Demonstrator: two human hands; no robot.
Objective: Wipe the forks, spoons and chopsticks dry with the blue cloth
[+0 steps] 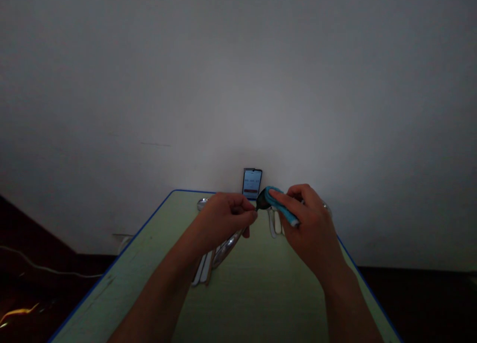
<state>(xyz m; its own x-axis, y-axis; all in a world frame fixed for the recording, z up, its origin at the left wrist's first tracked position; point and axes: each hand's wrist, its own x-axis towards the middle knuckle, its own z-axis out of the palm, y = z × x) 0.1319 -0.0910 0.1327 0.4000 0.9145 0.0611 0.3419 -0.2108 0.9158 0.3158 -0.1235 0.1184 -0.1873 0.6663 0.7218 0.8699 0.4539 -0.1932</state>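
Pinched in my left hand [227, 214] is the thin handle of a dark spoon [262, 201], its bowl turned toward the right. My right hand [307, 221] is closed on a folded blue cloth [281, 205], which presses against the spoon's bowl. Below my left hand, a shiny metal spoon [225, 249] and several pieces with pale handles [204, 268] lie on the table. Beneath the cloth, more pale handles [276, 222] show, partly hidden by my right hand. Another spoon's bowl [201, 204] peeks out behind my left wrist.
A phone [252, 184] with a lit screen leans against the wall [238, 84] at the table's back edge. The pale green table [242, 303] has a blue rim. A white cable [52, 269] runs across the dark area at left.
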